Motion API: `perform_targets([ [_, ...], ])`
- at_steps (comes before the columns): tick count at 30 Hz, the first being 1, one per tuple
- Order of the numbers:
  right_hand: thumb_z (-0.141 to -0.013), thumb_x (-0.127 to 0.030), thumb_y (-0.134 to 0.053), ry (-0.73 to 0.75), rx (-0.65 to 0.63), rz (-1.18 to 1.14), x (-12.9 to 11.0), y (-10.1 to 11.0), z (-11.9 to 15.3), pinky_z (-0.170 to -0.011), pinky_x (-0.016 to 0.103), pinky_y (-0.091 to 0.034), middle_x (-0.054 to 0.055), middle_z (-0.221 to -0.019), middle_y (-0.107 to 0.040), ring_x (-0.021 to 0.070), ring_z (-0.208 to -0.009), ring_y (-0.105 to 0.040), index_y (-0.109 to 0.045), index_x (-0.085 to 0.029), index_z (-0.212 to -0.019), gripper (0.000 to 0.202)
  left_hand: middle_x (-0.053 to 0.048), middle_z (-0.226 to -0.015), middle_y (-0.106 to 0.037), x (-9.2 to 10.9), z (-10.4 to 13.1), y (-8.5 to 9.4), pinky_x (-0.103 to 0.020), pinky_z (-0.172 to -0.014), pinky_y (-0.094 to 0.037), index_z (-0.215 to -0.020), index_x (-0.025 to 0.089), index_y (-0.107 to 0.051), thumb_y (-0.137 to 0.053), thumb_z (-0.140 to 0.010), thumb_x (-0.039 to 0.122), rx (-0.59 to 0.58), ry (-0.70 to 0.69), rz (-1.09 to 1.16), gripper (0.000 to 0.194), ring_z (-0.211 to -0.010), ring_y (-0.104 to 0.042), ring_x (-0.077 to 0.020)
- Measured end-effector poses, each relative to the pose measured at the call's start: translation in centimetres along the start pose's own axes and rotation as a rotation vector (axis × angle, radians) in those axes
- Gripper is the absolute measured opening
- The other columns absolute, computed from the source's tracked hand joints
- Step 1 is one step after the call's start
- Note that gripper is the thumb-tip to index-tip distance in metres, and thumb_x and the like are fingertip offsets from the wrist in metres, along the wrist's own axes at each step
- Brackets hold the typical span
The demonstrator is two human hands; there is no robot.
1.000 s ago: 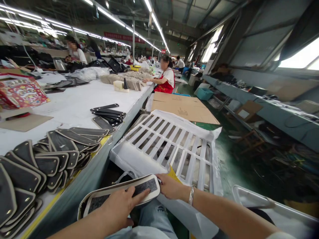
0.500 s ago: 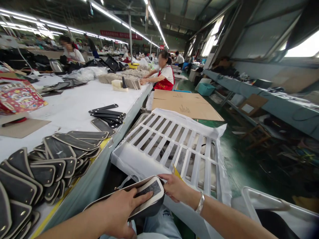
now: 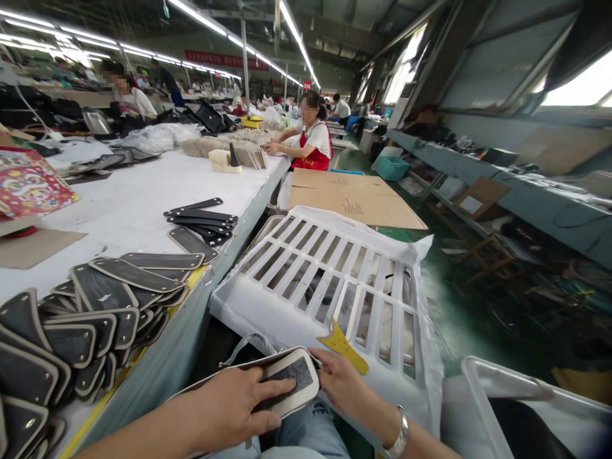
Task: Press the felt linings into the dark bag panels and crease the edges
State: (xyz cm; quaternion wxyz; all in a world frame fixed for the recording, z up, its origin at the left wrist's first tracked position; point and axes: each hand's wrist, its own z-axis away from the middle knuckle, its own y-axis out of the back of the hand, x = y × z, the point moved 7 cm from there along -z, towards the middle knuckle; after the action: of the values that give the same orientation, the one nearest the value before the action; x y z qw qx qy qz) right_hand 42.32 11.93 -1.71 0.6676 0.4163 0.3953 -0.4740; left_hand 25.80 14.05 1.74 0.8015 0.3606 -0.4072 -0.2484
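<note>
A dark case-like piece (image 3: 306, 377) with a cream rim and a grey felt-like patch rests over my lap. My left hand (image 3: 234, 405) holds it, index finger stretched along the patch and thumb at the near side. At its right end, my right hand (image 3: 342, 382) pinches the edge, fingers bent and partly hidden; a silver bracelet is on that wrist. Just beyond my right hand, a yellow forked tool (image 3: 345, 347) lies on a white slatted rack (image 3: 282, 303).
On the left table (image 3: 124, 204) are dark cream-edged pieces (image 3: 102, 287), black strips (image 3: 201, 220) and a red patterned box (image 3: 33, 182). A person in a red apron (image 3: 315, 143) works at its far side. Cardboard (image 3: 354, 197) lies beyond the rack; a white bin (image 3: 540, 395) stands at right.
The case-like piece has tilted so its patch faces up more. My right hand has moved lower and slightly right, uncovering the yellow tool. The view has shifted slightly.
</note>
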Motion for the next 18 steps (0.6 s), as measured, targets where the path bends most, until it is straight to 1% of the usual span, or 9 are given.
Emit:
perform_targets([
  [2, -0.069, -0.019, -0.044, -0.145, -0.013, -0.075, 1.0, -0.1, -0.5, -0.032, 0.018, -0.026, -0.008, -0.042, -0.040, 0.0068, -0.032, -0.030, -0.064, -0.014, -0.110, 0.046, -0.008, -0.112, -0.063, -0.8, -0.4, -0.2, -0.042, -0.085, -0.050, -0.139, 0.043, -0.037, -0.042, -0.092, 0.046, 0.093, 0.014, -0.041, 0.048, -0.098, -0.063, -0.0264],
  [4, -0.064, -0.017, -0.044, -0.209, -0.027, -0.116, 1.4, -0.3, -1.2, -0.029, 0.017, -0.023, -0.009, -0.039, -0.034, 0.0063, -0.028, -0.027, -0.064, -0.012, -0.111, 0.052, -0.007, -0.106, -0.064, -1.4, -0.9, -0.2, -0.036, -0.079, -0.051, -0.137, 0.041, -0.042, -0.041, -0.093, 0.042, 0.173, 0.023, -0.092, 0.044, -0.091, -0.064, -0.0234],
  [6, -0.063, -0.018, -0.044, -0.183, -0.032, -0.120, 1.3, -0.3, -1.6, -0.028, 0.016, -0.026, -0.010, -0.038, -0.034, 0.0064, -0.028, -0.029, -0.063, -0.011, -0.112, 0.053, -0.005, -0.102, -0.063, -1.5, -1.3, -0.1, -0.032, -0.077, -0.050, -0.133, 0.041, -0.047, -0.039, -0.095, 0.039, 0.230, -0.007, -0.112, 0.040, -0.086, -0.063, -0.0206],
  [8, -0.065, -0.019, -0.044, -0.139, -0.010, -0.105, 1.3, -0.2, -1.8, -0.028, 0.016, -0.026, -0.009, -0.038, -0.036, 0.0064, -0.027, -0.030, -0.063, -0.010, -0.112, 0.052, -0.003, -0.101, -0.061, -1.4, -1.6, -0.2, -0.030, -0.080, -0.050, -0.131, 0.040, -0.050, -0.043, -0.093, 0.040, 0.254, -0.066, -0.119, 0.038, -0.085, -0.063, -0.0184],
  [9, -0.065, -0.019, -0.045, -0.124, 0.001, -0.091, 1.3, -0.1, -1.8, -0.027, 0.015, -0.026, -0.009, -0.038, -0.037, 0.0063, -0.027, -0.031, -0.063, -0.010, -0.112, 0.051, -0.003, -0.103, -0.060, -1.2, -1.6, -0.2, -0.030, -0.082, -0.050, -0.131, 0.040, -0.050, -0.047, -0.092, 0.039, 0.271, -0.091, -0.132, 0.039, -0.087, -0.062, -0.0181],
  [11, -0.067, -0.020, -0.047, -0.114, -0.001, -0.060, 1.6, 0.0, -1.8, -0.027, 0.015, -0.025, -0.009, -0.038, -0.038, 0.0062, -0.027, -0.032, -0.063, -0.010, -0.110, 0.047, -0.005, -0.117, -0.057, -0.7, -1.4, -0.5, -0.034, -0.093, -0.047, -0.133, 0.036, -0.049, -0.052, -0.089, 0.036, 0.325, -0.137, -0.189, 0.043, -0.102, -0.059, -0.0205],
  [13, -0.068, -0.021, -0.048, -0.097, -0.021, -0.032, 1.6, -0.1, -1.8, -0.027, 0.014, -0.024, -0.009, -0.039, -0.039, 0.0059, -0.027, -0.034, -0.063, -0.011, -0.106, 0.042, -0.008, -0.136, -0.047, -0.1, -0.9, -1.2, -0.041, -0.101, -0.042, -0.137, 0.032, -0.044, -0.052, -0.088, 0.028, 0.372, -0.177, -0.272, 0.050, -0.121, -0.049, -0.0257],
  [15, -0.070, -0.021, -0.048, -0.076, -0.035, -0.032, 1.5, -0.3, -1.7, -0.027, 0.014, -0.024, -0.009, -0.041, -0.040, 0.0052, -0.027, -0.033, -0.063, -0.012, -0.101, 0.036, -0.011, -0.148, -0.036, 0.6, -0.5, -2.3, -0.048, -0.103, -0.039, -0.142, 0.027, -0.036, -0.051, -0.086, 0.021, 0.365, -0.213, -0.351, 0.058, -0.131, -0.039, -0.0303],
  [18, -0.070, -0.020, -0.047, -0.090, -0.015, -0.062, 1.3, -0.4, -1.3, -0.027, 0.015, -0.024, -0.009, -0.041, -0.038, 0.0050, -0.027, -0.031, -0.063, -0.011, -0.097, 0.033, -0.014, -0.152, -0.030, 1.2, -0.1, -3.6, -0.051, -0.101, -0.039, -0.146, 0.021, -0.026, -0.048, -0.082, 0.014, 0.313, -0.224, -0.434, 0.067, -0.133, -0.036, -0.0322],
])
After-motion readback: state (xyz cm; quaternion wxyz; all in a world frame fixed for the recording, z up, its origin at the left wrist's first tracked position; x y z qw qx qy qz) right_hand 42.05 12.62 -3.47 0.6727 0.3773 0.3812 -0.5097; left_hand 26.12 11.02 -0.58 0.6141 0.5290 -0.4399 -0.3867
